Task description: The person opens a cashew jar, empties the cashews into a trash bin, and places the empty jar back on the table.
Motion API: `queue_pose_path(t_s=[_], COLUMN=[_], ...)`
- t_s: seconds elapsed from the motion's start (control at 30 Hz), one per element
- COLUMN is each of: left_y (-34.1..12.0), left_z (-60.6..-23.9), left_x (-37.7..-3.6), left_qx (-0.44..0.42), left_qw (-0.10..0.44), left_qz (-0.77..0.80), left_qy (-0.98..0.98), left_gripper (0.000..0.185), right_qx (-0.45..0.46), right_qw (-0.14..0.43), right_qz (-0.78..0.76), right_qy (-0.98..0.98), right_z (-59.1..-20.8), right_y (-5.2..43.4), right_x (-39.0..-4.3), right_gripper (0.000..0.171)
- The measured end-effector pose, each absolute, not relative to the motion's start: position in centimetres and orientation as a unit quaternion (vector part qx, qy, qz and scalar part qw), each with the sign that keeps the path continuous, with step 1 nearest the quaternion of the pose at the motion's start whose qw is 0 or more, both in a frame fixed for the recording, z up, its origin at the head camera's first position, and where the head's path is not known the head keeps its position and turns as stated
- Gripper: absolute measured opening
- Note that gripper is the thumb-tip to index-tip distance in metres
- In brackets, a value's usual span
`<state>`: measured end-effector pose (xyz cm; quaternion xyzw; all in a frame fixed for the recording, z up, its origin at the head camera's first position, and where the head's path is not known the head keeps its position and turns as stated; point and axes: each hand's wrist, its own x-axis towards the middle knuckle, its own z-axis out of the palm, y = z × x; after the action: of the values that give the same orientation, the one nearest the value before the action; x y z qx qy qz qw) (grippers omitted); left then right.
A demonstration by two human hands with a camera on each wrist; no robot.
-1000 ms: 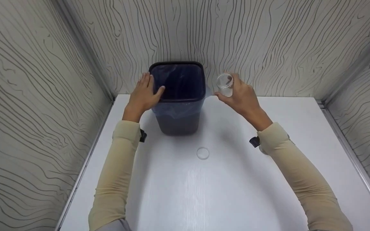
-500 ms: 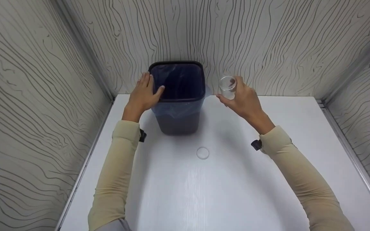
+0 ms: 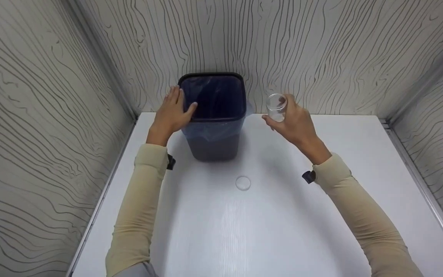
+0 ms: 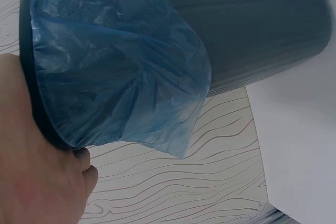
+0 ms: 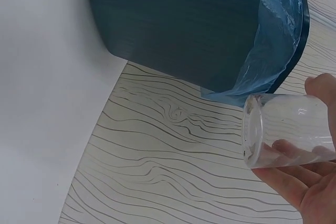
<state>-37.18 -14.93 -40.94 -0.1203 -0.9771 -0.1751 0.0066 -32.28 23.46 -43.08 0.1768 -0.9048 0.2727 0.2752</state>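
A dark bin [image 3: 214, 115] stands on the white table [image 3: 267, 231], pushed back close to the wavy-lined rear wall [image 3: 321, 50], and everything else is easiest placed from it. Its black rim [image 3: 210, 75] clamps a blue liner bag [image 4: 121, 72], whose loose edge hangs down over the outside of the bin wall (the left wrist view shows it crumpled and falling to a point)

The left hand [image 3: 172, 112] sits on the bin's left side, palm against the wall and rim, fingers lying fairly straight along the outside while the thumb hooks over the rim into the opening. It presses and steadies rather than clenches

The right hand [image 3: 295, 122] is held in the air to the right of the bin, apart from it and at about rim height. It grips a small clear plastic cup [image 3: 276, 104], fingers curled round its side with the thumb on the near side. In the right wrist view the cup [image 5: 286, 129] lies tilted nearly on its side, its open mouth turned towards the bin and the hanging liner; I cannot tell whether anything is inside it

In front of the bin, nearer the person and a little to the right of its centre, a small round clear lid [image 3: 243, 183] lies flat on the table, well apart from both hands. Both forearms wear beige sleeves [image 3: 139, 207] with a dark strap at each wrist
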Motion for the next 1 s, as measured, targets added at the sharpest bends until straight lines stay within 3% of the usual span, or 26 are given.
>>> queue_pose_path(t_s=[1.0], left_y=[-15.0], left_z=[-40.9], left_x=[-37.3], left_qx=[-0.123], left_qw=[0.008], left_qz=[-0.173], left_qy=[-0.977], left_gripper=[0.087], right_qx=[0.149], right_qw=[0.269], right_qz=[0.29], right_qy=[-0.906], right_z=[-45.4], right_y=[24.4], right_x=[-30.9], right_gripper=[0.075])
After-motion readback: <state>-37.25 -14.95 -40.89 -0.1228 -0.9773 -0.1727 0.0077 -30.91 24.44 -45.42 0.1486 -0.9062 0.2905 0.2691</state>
